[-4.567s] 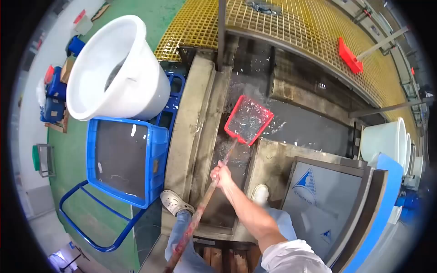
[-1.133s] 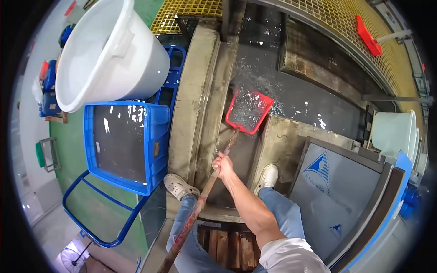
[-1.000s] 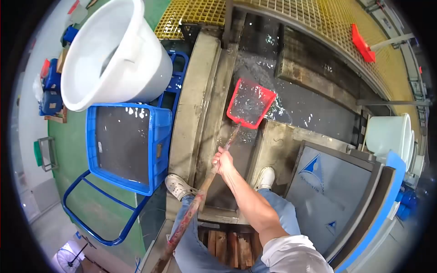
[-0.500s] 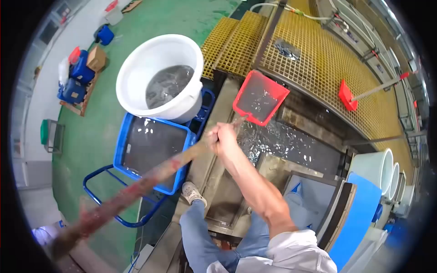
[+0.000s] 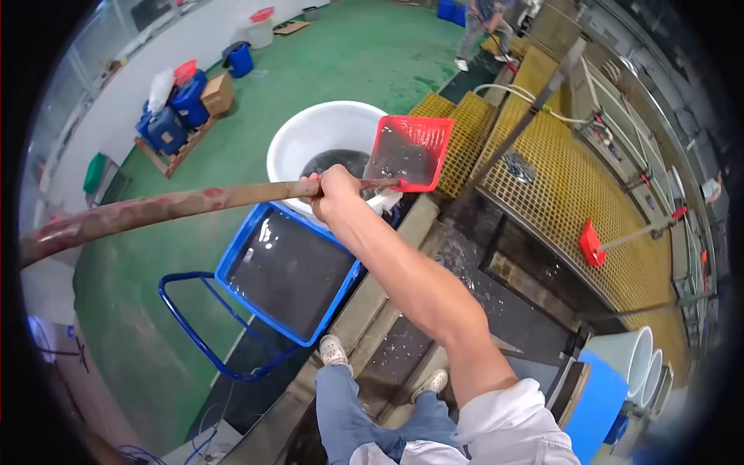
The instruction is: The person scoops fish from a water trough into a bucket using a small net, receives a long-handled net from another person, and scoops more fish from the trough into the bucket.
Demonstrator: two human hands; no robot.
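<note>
My right hand (image 5: 338,190) is closed round a long, worn wooden handle (image 5: 170,204), close to its scoop end. That handle belongs to a red plastic scoop (image 5: 447,155), which holds dark grey liquid. The scoop is raised at the right rim of a large white tub (image 5: 291,128), and dark liquid also lies inside the tub. Below my forearm a blue tray (image 5: 226,260) is filled with dark grey liquid. My left hand is not in view; the handle runs off to the left edge.
A sunken trough with dark water (image 5: 496,298) lies to the right. Yellow grating (image 5: 542,155) stretches behind it, with a second red scoop (image 5: 593,242) on it. A blue cart handle (image 5: 190,341) juts out at lower left. Another person (image 5: 487,35) stands at the back.
The red scoop has risen from the trough and swung left to the white tub's rim, carrying grey liquid. My right hand moved left and up with it. The view has shifted.
</note>
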